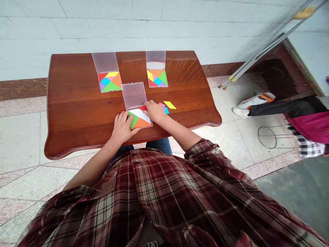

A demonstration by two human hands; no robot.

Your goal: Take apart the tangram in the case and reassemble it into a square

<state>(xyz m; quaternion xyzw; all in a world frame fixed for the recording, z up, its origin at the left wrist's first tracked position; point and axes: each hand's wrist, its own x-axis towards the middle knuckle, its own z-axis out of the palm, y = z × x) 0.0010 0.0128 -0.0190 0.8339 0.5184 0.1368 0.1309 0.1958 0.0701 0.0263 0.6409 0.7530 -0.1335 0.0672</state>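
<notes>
A small tangram case (pixel 140 120) lies open near the front edge of the wooden table (pixel 77 113), its clear lid (pixel 134 94) tilted back. Inside sit a green and an orange triangle, with a white bare patch between them. My left hand (pixel 122 127) rests on the case's left side, fingers curled against the green piece. My right hand (pixel 155 111) presses on the case's far right corner, fingers closed over a red piece (pixel 143 108). Loose pieces lie just right of that hand: a yellow parallelogram (pixel 170 105), a blue piece (pixel 166 110) and a pink piece (pixel 161 105).
Two more open tangram cases stand farther back, one at left (pixel 110 81) and one at right (pixel 157 78), both filled with coloured pieces. A person's shoe (pixel 253 101) and dark trouser leg lie on the floor at right, beside a wire stand (pixel 267 137).
</notes>
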